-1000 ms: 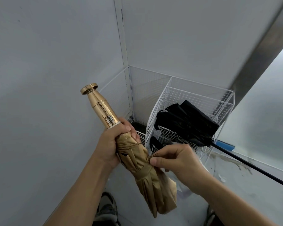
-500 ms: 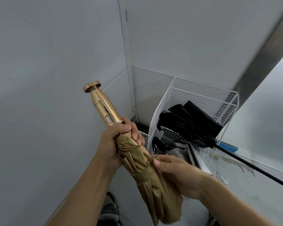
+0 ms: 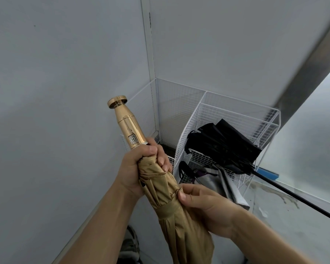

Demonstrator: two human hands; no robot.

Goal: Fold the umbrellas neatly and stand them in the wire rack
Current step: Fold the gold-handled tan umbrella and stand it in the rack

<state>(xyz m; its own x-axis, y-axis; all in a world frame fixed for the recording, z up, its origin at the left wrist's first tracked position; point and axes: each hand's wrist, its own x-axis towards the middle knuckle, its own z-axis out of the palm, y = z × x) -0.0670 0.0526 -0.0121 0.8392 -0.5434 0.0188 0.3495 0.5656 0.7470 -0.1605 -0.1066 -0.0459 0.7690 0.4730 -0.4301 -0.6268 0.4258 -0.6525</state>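
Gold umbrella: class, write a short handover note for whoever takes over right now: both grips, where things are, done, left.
Left grip holds the gold umbrella just below its handle. Right grip holds its rolled canopy by the strap, which is wrapped round. White wire rack stands in the corner; a black umbrella lies loosely across it, shaft sticking out. To do: check the strap, stand gold umbrella in rack, tidy the black one.

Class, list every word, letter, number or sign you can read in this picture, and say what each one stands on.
"R": on the square badge on the gold handle of the tan umbrella, seen tilted.
Fine lettering along the badge's edges: too small to read.
Wire rack, black umbrella and walls: no text visible.
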